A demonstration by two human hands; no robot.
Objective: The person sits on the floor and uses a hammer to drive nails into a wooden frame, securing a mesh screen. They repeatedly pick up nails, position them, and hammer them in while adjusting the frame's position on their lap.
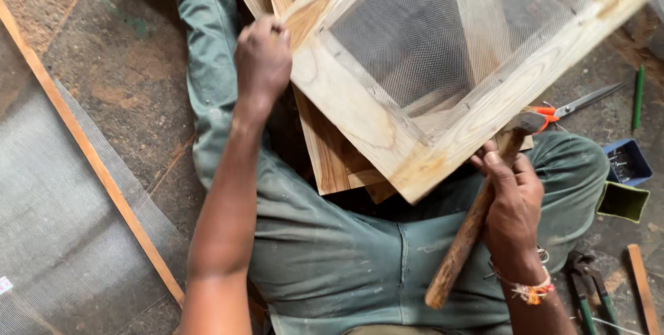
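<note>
Head view, left hand (263, 58): arm stretched forward, fingers curled tight over the upper edge of the pale wooden frame with grey mesh (360, 110), which rests tilted across the lap.
Head view, right hand (510, 207): fingers wrapped around the brown wooden-handled hammer (477, 214), head against the frame's lower rail.

The scene is viewed from a single head-worn camera, aimed steeply down at close range onto the lap. The wooden frame (387, 127) is seen toward 12 o'clock, the left hand (263, 58) at 10 o'clock, the right hand (512, 203) at 4 o'clock.
</note>
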